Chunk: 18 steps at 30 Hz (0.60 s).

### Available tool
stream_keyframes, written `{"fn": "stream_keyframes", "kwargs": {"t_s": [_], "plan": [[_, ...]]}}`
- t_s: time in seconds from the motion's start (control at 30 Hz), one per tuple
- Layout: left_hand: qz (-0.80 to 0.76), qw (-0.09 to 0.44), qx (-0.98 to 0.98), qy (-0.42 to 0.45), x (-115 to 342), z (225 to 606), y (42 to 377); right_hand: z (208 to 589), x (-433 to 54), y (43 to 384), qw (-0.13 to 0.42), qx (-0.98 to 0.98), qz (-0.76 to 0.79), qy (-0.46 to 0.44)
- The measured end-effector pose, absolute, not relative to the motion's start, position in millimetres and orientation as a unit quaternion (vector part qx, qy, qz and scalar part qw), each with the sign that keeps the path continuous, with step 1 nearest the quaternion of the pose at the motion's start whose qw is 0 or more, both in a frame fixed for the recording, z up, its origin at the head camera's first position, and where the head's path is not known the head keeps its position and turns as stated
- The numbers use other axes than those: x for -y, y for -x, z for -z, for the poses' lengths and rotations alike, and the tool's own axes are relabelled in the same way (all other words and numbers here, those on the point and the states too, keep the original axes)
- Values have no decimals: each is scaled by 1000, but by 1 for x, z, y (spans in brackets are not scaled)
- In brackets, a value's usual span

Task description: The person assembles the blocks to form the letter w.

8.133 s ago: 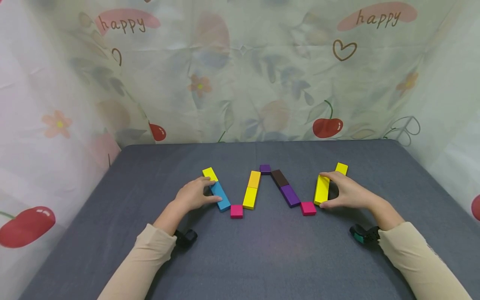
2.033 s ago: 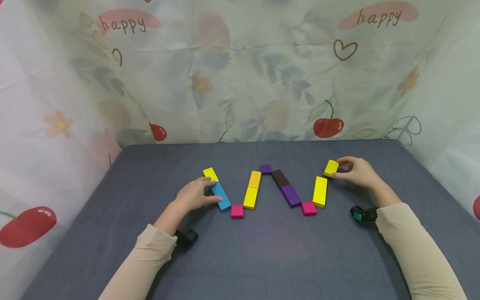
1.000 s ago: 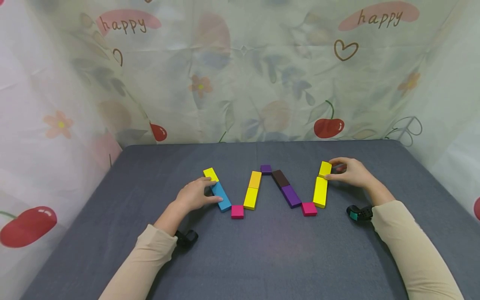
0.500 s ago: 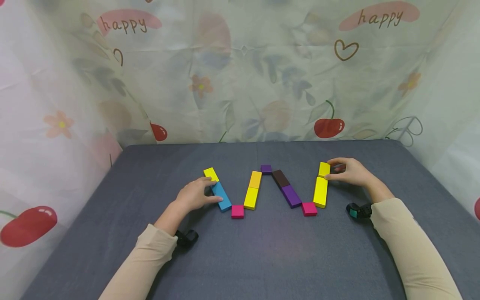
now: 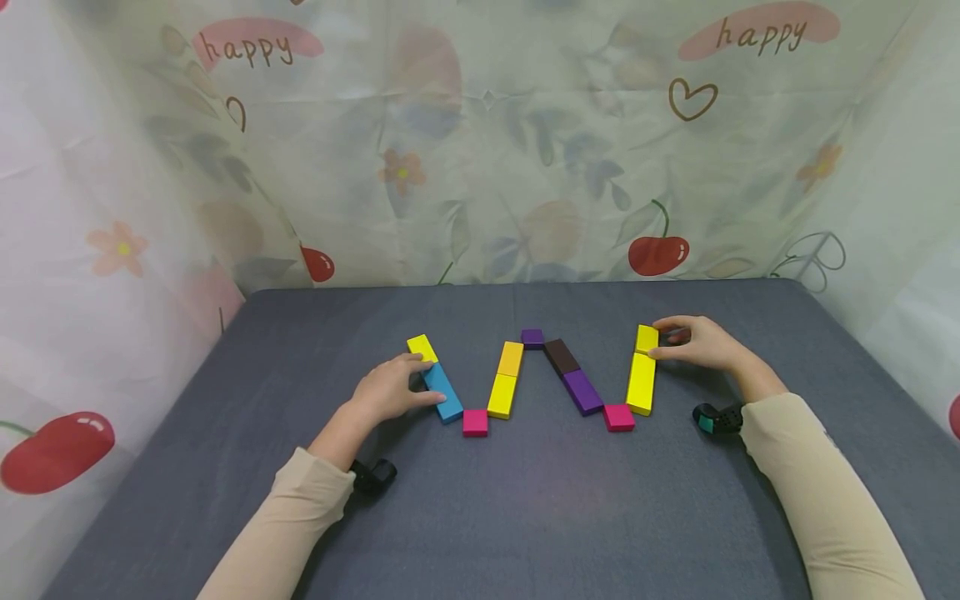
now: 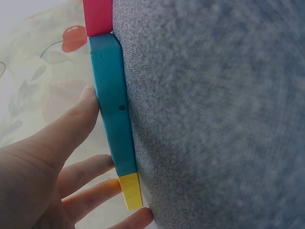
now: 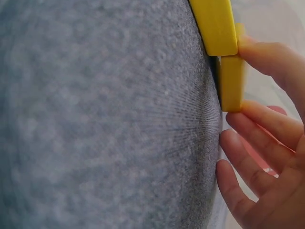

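My right hand [image 5: 701,343] pinches a short yellow block [image 5: 647,338] between thumb and fingers. In the right wrist view the thumb is where this block [image 7: 232,83] meets the long yellow block [image 7: 217,28], and a finger touches its far end. On the left, my left hand [image 5: 386,387] rests with its thumb and fingertips against the blue block [image 5: 442,393] and the yellow block [image 5: 421,347] behind it. The left wrist view shows the thumb on the side of the blue block [image 6: 112,109].
A zigzag row of blocks continues between the hands: a pink block [image 5: 475,422], an orange block [image 5: 511,358], a yellow block [image 5: 502,396], a purple block [image 5: 532,338], a dark brown block [image 5: 561,357], a longer purple block [image 5: 582,392] and another pink block [image 5: 618,417]. A grey cloth [image 5: 525,517] covers the table.
The right hand has let go of the long yellow block, taken the short yellow one and brought it left against the long one's far end, with a slight last shift. The left hand stays put.
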<state>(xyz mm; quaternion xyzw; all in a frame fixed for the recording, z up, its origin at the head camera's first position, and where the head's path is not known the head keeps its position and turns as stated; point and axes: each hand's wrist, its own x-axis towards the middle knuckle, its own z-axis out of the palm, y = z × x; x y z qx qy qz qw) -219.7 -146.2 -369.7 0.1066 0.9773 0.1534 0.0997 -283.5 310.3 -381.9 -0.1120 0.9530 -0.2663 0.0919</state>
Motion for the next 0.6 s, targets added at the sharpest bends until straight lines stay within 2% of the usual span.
{"fn": "stream_keyframes", "kwargs": {"t_s": [0.6], "plan": [[-158, 103, -977, -103, 146, 369, 220, 384, -308, 284, 95, -955, 262, 103]]}}
